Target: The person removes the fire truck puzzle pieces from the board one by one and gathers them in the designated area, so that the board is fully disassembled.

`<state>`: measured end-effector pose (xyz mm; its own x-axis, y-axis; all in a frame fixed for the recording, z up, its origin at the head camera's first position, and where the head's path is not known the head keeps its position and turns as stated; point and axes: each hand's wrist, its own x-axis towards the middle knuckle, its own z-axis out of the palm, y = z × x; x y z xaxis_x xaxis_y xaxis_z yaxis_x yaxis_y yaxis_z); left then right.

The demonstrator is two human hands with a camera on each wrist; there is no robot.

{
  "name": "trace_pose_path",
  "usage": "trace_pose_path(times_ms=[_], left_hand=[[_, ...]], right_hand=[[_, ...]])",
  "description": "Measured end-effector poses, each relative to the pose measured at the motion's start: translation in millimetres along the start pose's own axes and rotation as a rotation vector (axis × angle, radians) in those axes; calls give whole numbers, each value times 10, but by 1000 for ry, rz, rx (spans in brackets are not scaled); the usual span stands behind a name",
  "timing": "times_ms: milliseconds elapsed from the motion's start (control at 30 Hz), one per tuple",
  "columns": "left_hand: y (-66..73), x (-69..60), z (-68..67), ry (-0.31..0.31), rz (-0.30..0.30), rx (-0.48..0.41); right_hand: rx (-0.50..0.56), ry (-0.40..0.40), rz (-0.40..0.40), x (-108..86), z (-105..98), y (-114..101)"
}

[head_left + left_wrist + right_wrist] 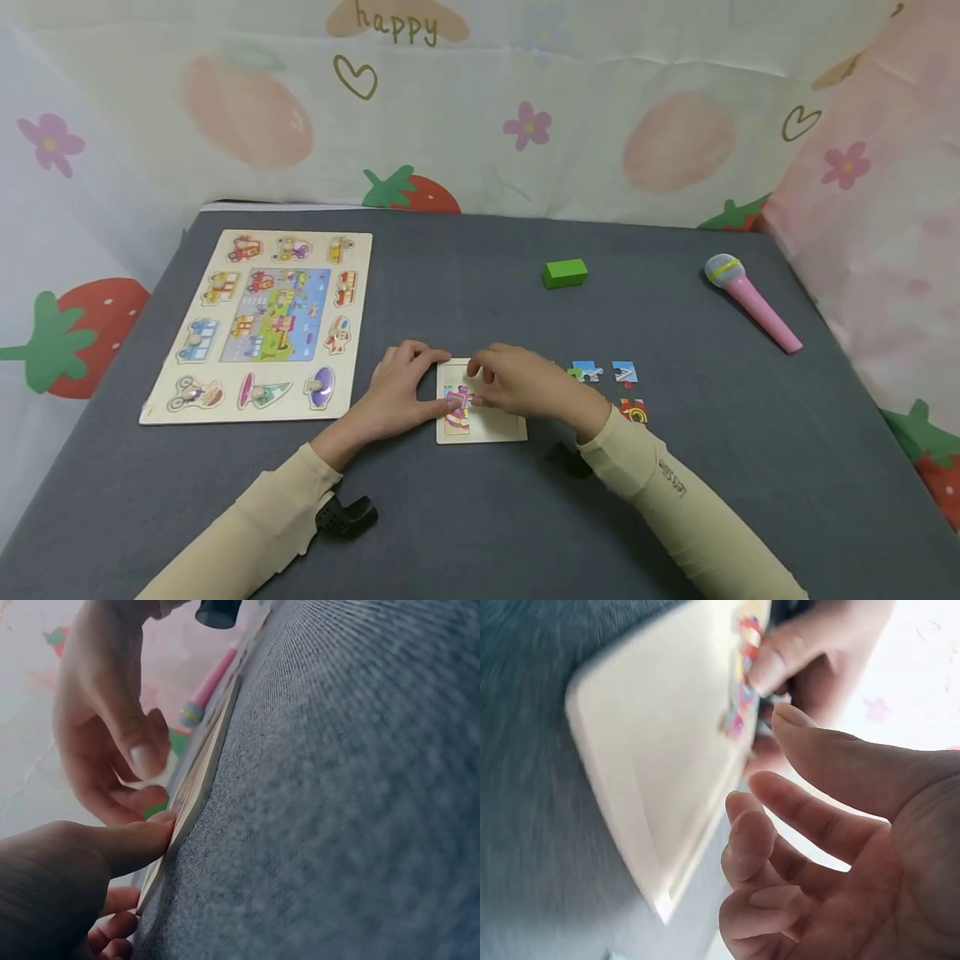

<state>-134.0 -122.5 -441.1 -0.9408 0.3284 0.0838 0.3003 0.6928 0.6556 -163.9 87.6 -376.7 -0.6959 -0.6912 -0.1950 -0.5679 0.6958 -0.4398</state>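
A small pale wooden puzzle tray [495, 428] lies flat on the dark cloth in front of the person. Colourful puzzle pieces [456, 422] with pink and red printing sit joined at its left side. The left hand [397, 396] holds the tray's left side, its thumb pressing on the pieces and its other fingers at the edge. Above the tray hovers the right hand [525, 383], fingers loosely bent. In the right wrist view nothing shows between the thumb and fingers of that right hand [832, 840]. The tray [660, 720] shows a bare recess there.
Loose puzzle pieces lie right of the tray: a blue-and-green one [587, 372], a blue one [624, 372] and a red-and-yellow one [636, 410] partly behind the sleeve. A large peg puzzle board [360, 283] is at left, a green block [565, 273] and pink toy microphone [757, 307] farther back.
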Motion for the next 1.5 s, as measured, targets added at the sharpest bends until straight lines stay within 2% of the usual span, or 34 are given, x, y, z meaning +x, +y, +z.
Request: trace_pose_path(times_ms=[100, 267, 433, 567, 700, 933, 1333, 1500], left_hand=[[-4, 3, 12, -9, 11, 6], [-23, 11, 21, -18, 47, 20], [-52, 19, -27, -71, 78, 30], [-58, 21, -53, -101, 69, 36], [-58, 22, -50, -96, 58, 26], [-55, 12, -54, -107, 42, 9], [-51, 4, -64, -102, 49, 19], [-47, 3, -71, -107, 39, 12]], right_hand=[[2, -17, -3, 62, 83, -18], [34, 0, 30, 100, 168, -35], [54, 21, 70, 106, 204, -73], [67, 46, 94, 105, 217, -101], [75, 88, 111, 114, 221, -119], [189, 164, 179, 137, 221, -150], [219, 171, 235, 169, 220, -162], [244, 160, 222, 152, 160, -138]])
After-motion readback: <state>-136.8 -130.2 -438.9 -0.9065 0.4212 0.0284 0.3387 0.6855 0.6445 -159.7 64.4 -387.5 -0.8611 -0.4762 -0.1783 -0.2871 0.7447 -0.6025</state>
